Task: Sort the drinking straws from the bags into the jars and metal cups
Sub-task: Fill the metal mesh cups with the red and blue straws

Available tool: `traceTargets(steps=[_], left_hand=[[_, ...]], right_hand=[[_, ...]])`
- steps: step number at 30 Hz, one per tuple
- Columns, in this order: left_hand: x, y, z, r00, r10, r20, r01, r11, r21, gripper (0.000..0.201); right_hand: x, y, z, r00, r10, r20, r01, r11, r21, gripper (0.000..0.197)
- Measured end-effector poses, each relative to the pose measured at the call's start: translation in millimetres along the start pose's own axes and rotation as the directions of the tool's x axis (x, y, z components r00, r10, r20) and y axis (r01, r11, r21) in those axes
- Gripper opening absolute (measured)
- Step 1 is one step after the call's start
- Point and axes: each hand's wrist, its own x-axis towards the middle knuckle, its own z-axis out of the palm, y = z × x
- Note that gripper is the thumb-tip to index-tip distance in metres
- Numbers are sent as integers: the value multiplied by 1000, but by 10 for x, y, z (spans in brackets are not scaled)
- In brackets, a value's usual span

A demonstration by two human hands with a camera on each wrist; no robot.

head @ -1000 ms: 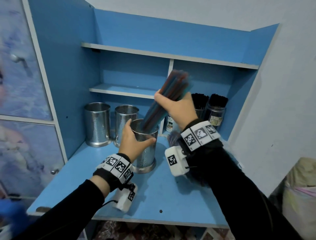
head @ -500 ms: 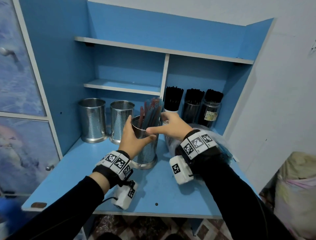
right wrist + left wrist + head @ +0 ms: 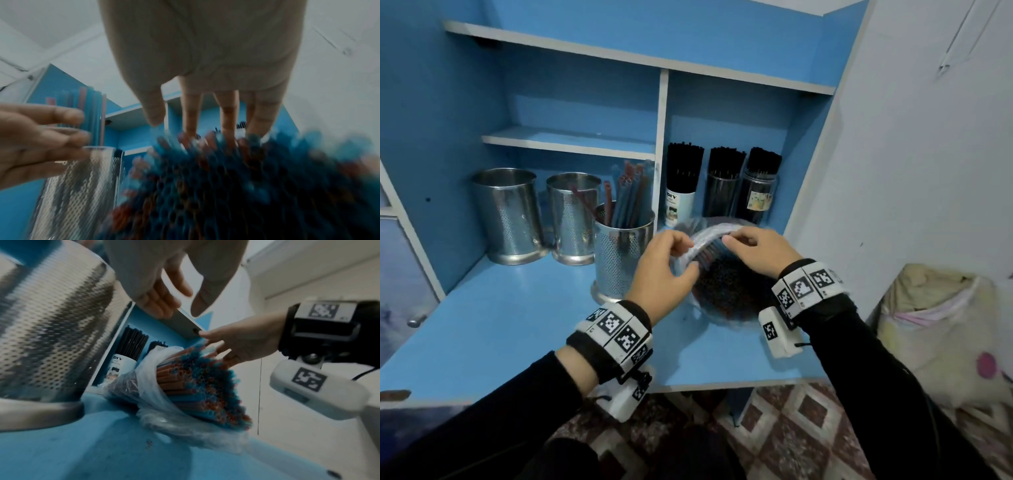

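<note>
On the blue desk surface (image 3: 500,318), just right of the perforated metal cup (image 3: 624,255) that already holds a few red and blue straws (image 3: 627,197), lies a clear, crinkled plastic bag (image 3: 148,386) on its side, its mouth turned toward the person so the straws can be drawn out endwise. Packed inside is a thick bundle of red and blue drinking straws (image 3: 202,384), open ends showing as a dense honeycomb of little tubes. At the upper lip of the bag, the left hand (image 3: 666,270) hovers with fingers loosely curled; whether it actually pinches the plastic I cannot tell. With fingers extended, the right hand (image 3: 758,253) rests its fingertips (image 3: 227,129) on the straw ends, probably to separate a handful. Two more perforated metal cups (image 3: 508,216) stand to the left with no straws visible above their rims, while three jars of black straws (image 3: 722,181) sit in the compartment behind the bag.
</note>
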Motion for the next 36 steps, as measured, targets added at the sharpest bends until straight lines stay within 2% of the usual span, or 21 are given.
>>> traceTargets(steps=[3, 6, 9, 12, 15, 21, 25, 29, 32, 36], left_hand=[[118, -108, 128, 994, -74, 79, 66, 993, 95, 34], [219, -238, 212, 954, -201, 222, 167, 973, 161, 65], [298, -299, 299, 937, -205, 281, 160, 971, 177, 76], [341, -332, 370, 913, -259, 316, 228, 965, 133, 76], [357, -368, 402, 899, -277, 341, 271, 960, 64, 73], [362, -401, 382, 883, -276, 381, 302, 953, -10, 73], [356, -414, 375, 876, -282, 391, 314, 949, -21, 72], [360, -431, 361, 875, -285, 390, 314, 949, -11, 73], [362, -440, 359, 873, -290, 391, 318, 948, -6, 73], [374, -447, 358, 870, -292, 398, 317, 948, 2, 73]], right_hand=[[-26, -2, 122, 996, -86, -8, 86, 996, -10, 32], [-17, -11, 181, 997, -73, 16, 74, 995, -67, 37], [20, -17, 183, 999, -44, -9, 43, 997, -65, 33], [28, 15, 139, 996, 1, -88, -4, 1000, -29, 23], [-25, 83, 63, 986, -5, -166, 13, 999, 50, 19], [-248, 122, -157, 993, 12, -120, 9, 985, 174, 15], [-412, 152, -173, 995, 1, -104, 13, 990, 139, 17], [-456, 132, 34, 991, -12, -131, 24, 996, 88, 18], [-439, 93, 210, 974, -11, -225, 29, 997, 75, 22], [-388, 71, 290, 936, -47, -348, 63, 997, 36, 9]])
